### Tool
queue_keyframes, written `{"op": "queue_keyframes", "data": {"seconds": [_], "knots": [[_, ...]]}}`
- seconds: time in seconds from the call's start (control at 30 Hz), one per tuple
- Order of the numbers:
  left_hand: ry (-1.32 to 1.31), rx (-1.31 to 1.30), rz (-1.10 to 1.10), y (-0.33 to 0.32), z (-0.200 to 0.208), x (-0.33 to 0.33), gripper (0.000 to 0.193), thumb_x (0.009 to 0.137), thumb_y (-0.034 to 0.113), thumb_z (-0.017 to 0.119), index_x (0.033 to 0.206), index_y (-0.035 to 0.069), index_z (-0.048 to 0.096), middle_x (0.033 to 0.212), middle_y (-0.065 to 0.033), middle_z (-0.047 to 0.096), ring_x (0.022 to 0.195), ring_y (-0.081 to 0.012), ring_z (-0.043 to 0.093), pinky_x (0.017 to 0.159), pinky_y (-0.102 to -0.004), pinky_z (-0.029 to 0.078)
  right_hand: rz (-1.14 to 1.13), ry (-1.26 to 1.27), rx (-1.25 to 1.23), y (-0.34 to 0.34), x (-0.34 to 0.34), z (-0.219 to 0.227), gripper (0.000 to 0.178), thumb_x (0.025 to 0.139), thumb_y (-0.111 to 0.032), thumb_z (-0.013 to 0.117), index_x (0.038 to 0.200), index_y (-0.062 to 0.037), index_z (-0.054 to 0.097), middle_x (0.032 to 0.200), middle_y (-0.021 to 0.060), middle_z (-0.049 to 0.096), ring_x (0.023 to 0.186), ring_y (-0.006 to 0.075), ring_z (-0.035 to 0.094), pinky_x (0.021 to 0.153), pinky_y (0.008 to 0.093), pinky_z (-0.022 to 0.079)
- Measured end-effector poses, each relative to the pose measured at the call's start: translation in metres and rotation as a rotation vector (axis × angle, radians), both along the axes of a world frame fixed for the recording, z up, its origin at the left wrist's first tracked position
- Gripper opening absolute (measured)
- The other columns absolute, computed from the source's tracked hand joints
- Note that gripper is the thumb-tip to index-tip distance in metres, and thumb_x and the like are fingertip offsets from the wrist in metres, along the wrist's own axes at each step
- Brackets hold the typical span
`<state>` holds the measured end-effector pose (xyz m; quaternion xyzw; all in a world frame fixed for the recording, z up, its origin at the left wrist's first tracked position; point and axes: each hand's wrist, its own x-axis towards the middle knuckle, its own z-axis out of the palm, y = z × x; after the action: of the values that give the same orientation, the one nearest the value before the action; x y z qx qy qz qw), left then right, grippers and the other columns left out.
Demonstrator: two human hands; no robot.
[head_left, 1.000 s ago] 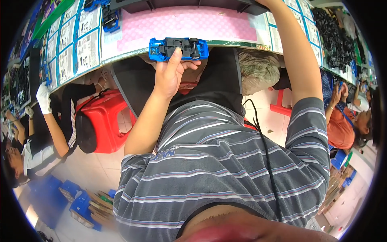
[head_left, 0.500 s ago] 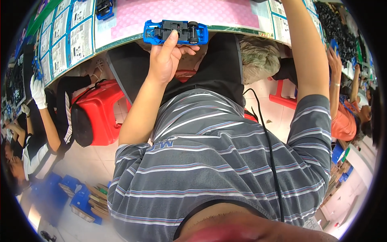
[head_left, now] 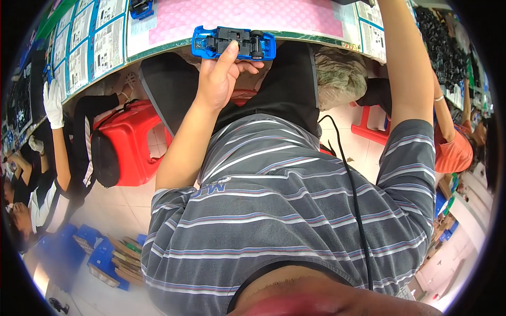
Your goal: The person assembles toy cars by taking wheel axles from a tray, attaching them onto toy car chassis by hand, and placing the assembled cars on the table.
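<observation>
My left hand grips a blue toy car at the table's near edge. The car lies underside up, showing its black chassis, with the thumb pressed on it and fingers beneath. A pair of black wheels sits at its right end; no wheels show at its left end. My right arm stretches away over the table's right side, and its hand lies beyond the upper edge of the picture. Another blue toy car rests on the table at the far left.
The table carries a pink dotted mat and printed sheets. At left, a co-worker's white-gloved hand is by the table edge, near a red stool. Another co-worker in orange sits at right. Black parts are heaped there.
The toy car and my left hand have shifted very slightly right. My right arm has moved a little to the right. The co-workers' arms at both sides have moved.
</observation>
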<state>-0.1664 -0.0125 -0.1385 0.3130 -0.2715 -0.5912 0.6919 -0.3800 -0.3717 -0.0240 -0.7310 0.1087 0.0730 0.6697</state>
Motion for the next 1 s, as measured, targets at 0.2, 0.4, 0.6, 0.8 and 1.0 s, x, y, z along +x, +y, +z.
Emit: {"op": "queue_keyframes", "data": {"seconds": [0.2, 0.4, 0.6, 0.8, 1.0], "knots": [[-0.011, 0.064, 0.017, 0.004, -0.012, 0.008, 0.028, 0.102, 0.022, 0.055, 0.117, -0.001, 0.059, 0.103, -0.0152, 0.070, 0.084, -0.0237, 0.070, 0.072, -0.0321, 0.057, -0.993, 0.156, -0.693, 0.110, 0.037, 0.044, 0.021, 0.092, -0.009, 0.070, 0.108, 0.0053, 0.071, 0.104, 0.0140, 0.073, 0.088, 0.0176, 0.071, 0.079, 0.0294, 0.058], [-0.153, 0.106, 0.051, 0.005, -0.015, 0.004, 0.027, 0.099, 0.019, 0.062, 0.117, -0.001, 0.059, 0.101, -0.0123, 0.070, 0.085, -0.0201, 0.070, 0.072, -0.0303, 0.058, -0.515, -0.199, -0.670, 0.227, 0.070, 0.011, 0.018, 0.086, -0.002, 0.070, 0.101, 0.0082, 0.067, 0.124, 0.0229, 0.064, 0.104, 0.0300, 0.068, 0.088, 0.0359, 0.054], [-0.116, 0.063, 0.076, -0.001, -0.014, -0.003, 0.023, 0.097, 0.015, 0.064, 0.114, 0.000, 0.062, 0.096, -0.0085, 0.070, 0.086, -0.0175, 0.070, 0.075, -0.0298, 0.057, -0.544, -0.523, -0.873, 0.260, 0.091, -0.036, 0.037, 0.073, -0.015, 0.080, 0.105, -0.0037, 0.068, 0.111, 0.0166, 0.067, 0.104, 0.0344, 0.064, 0.090, 0.0399, 0.052], [-0.280, 0.092, -0.028, 0.003, -0.021, 0.000, 0.021, 0.097, 0.009, 0.060, 0.115, -0.002, 0.058, 0.096, -0.0105, 0.069, 0.082, -0.0172, 0.069, 0.072, -0.0302, 0.058, -0.657, -0.486, -0.839, 0.269, 0.098, -0.035, 0.052, 0.076, -0.019, 0.078, 0.125, -0.0082, 0.061, 0.123, 0.0155, 0.063, 0.117, 0.0383, 0.057, 0.101, 0.0457, 0.045], [-0.155, 0.159, 0.282, 0.012, -0.013, 0.029, 0.039, 0.103, 0.022, 0.055, 0.136, 0.011, 0.036, 0.119, -0.0057, 0.055, 0.095, -0.0171, 0.063, 0.074, -0.0332, 0.057, -0.888, -0.228, -0.962, 0.232, 0.023, -0.013, 0.027, 0.082, -0.015, 0.077, 0.101, 0.0014, 0.067, 0.096, 0.0170, 0.068, 0.091, 0.0309, 0.067, 0.081, 0.0355, 0.053]]}}
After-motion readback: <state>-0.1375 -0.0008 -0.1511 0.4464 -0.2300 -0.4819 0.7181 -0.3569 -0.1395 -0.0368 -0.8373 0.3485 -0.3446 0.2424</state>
